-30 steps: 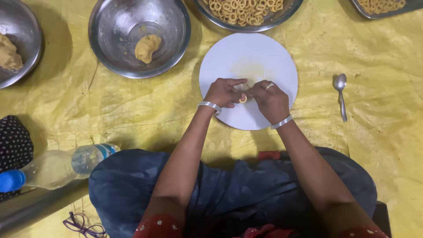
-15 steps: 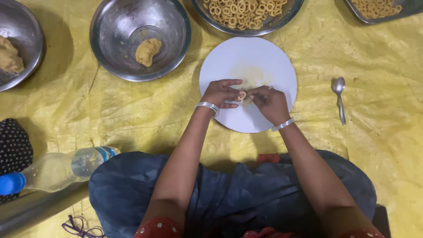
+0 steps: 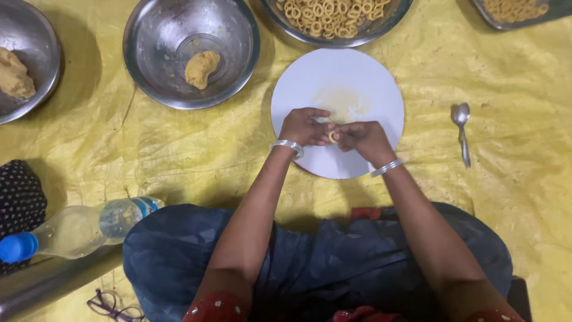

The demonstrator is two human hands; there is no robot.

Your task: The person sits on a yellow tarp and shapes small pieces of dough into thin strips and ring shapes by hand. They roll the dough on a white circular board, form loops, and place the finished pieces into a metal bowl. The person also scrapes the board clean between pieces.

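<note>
Dough ring (image 3: 333, 136), small and yellow, is pinched between the fingertips of the left hand (image 3: 302, 127) and the right hand (image 3: 364, 138), which meet closed on it just above the white round board (image 3: 357, 77). The board lies on a yellow sheet (image 3: 179, 149), with a steel bowl (image 3: 149, 36) holding a dough lump (image 3: 201, 68) to its left and a tray of finished rings (image 3: 333, 15) beyond it. A spoon (image 3: 462, 132) lies to the right; a plastic bottle (image 3: 83, 226) lies near the left knee.
</note>
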